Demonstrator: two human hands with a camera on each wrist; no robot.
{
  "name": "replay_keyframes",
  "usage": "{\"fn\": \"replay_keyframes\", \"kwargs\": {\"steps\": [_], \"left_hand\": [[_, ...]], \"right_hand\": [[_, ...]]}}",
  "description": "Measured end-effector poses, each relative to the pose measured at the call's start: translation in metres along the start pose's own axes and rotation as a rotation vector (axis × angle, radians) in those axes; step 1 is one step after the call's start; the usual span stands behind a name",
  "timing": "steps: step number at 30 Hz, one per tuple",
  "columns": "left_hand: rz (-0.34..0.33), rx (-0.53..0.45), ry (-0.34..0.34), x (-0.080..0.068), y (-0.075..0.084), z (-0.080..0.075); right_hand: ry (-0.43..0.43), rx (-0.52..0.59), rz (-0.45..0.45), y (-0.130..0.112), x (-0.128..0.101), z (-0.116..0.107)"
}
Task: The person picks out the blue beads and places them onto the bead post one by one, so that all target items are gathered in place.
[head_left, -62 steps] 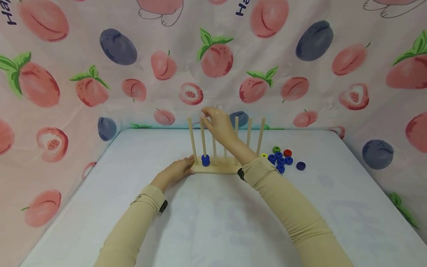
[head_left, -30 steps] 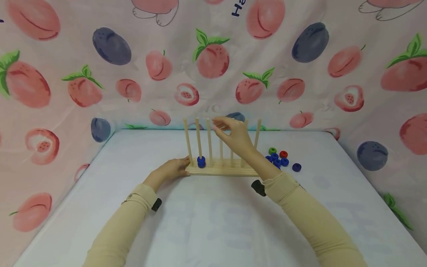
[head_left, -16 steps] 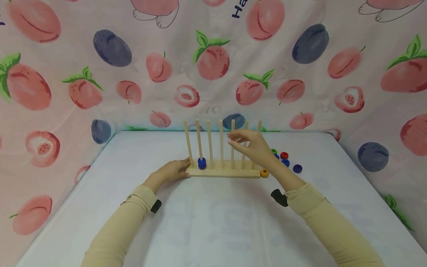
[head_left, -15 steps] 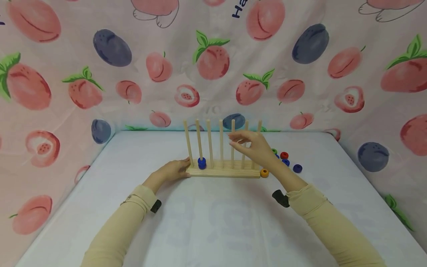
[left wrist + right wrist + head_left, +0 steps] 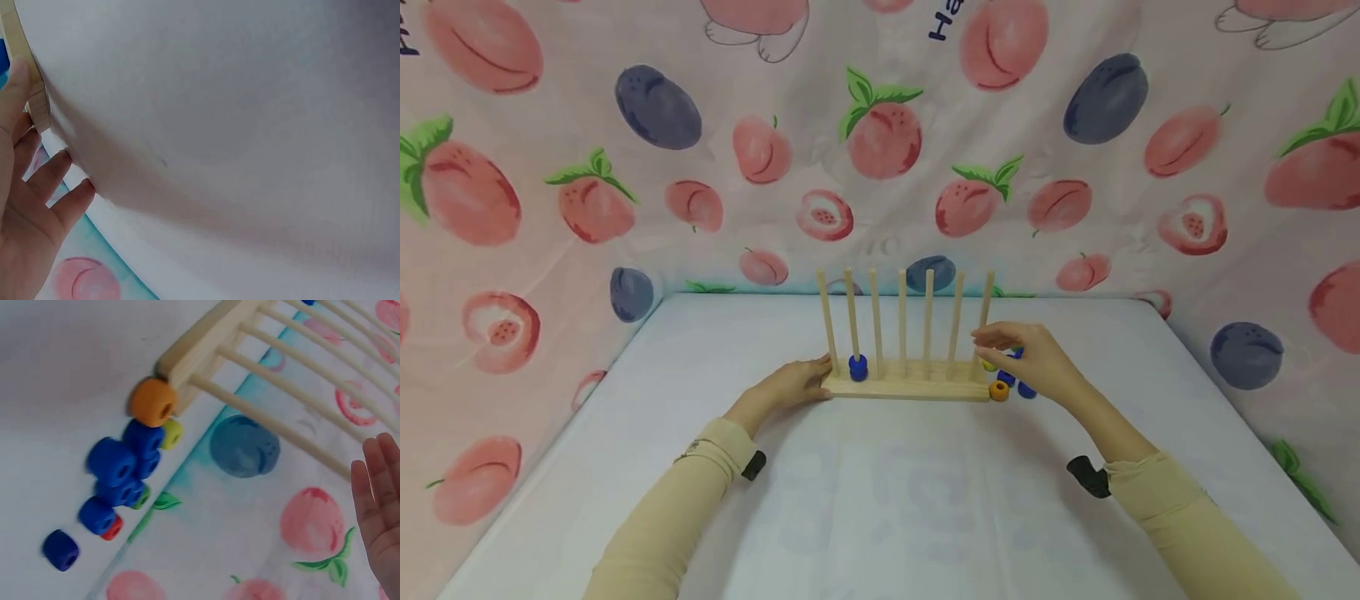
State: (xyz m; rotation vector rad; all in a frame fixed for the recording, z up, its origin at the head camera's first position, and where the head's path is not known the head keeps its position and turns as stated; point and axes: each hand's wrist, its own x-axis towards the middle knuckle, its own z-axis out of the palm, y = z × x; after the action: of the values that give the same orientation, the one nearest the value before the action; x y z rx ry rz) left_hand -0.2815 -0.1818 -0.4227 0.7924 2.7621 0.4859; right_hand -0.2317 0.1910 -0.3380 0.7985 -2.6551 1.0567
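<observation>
A wooden peg stand (image 5: 910, 389) has a row of upright pegs on a long base. Stacked low on its second peg from the left are two blue beads (image 5: 858, 368). My left hand (image 5: 786, 385) grips the left end of the base, thumb (image 5: 17, 87) on the front side and index finger behind. The other fingers of that hand spread loosely. Near the rightmost peg, my right hand (image 5: 1037, 358) is in the air with nothing held, over the loose beads. In the right wrist view its fingers (image 5: 375, 462) look straight. An orange bead (image 5: 999, 391) lies against the base's right end.
Beyond the orange bead lie several blue beads (image 5: 111, 461), a yellow bead (image 5: 172, 434), a green bead (image 5: 142, 497), a red bead (image 5: 112, 529) and a dark purple-blue bead (image 5: 60, 550). A fruit-print cloth (image 5: 880, 217) hangs behind the white tabletop (image 5: 865, 500).
My right hand has travelled from above the second peg, rightward and down along the stand, to over the loose beads. My left hand stays at the base's left end.
</observation>
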Motion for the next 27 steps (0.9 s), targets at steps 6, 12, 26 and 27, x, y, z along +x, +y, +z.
{"fn": "replay_keyframes", "kwargs": {"steps": [6,12,26,27], "left_hand": [[0.005,-0.012,0.012,0.000,0.002,0.000],[0.001,-0.011,0.012,0.000,0.001,-0.001],[0.021,0.047,0.019,0.003,0.000,0.001],[0.021,0.046,0.019,0.002,0.000,0.001]], "right_hand": [[-0.006,-0.016,0.028,0.022,-0.015,-0.004],[0.053,-0.033,0.022,0.033,-0.024,-0.008],[-0.085,-0.109,0.100,0.061,-0.034,-0.015],[-0.100,-0.112,0.111,0.063,-0.035,-0.015]]}}
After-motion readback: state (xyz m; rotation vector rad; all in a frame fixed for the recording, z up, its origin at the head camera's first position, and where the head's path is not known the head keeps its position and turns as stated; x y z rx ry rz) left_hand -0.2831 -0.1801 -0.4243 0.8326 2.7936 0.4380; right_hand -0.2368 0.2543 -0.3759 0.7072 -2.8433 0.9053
